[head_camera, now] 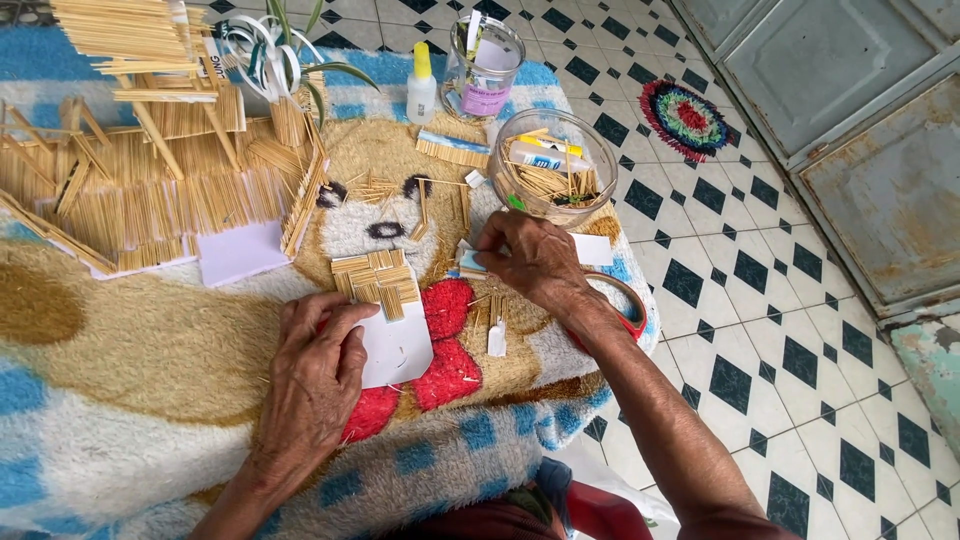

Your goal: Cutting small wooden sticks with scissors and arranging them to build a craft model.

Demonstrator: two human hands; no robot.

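Note:
My left hand (315, 375) lies flat on a white card (398, 350) that carries rows of glued thin wooden sticks (376, 280). My right hand (528, 258) rests further right on the blanket, fingers pinched at a small pale blue and white piece (470, 262) with loose sticks beside it. A small white glue tube (497, 340) lies between the hands.
A stick-built model house (150, 160) stands at the back left. A clear bowl (545, 165) with sticks and tubes, a glue bottle (421, 85) and a glass jar (483, 65) sit at the back. The table carries a bear-patterned blanket (130, 330). Tiled floor (790, 330) lies right.

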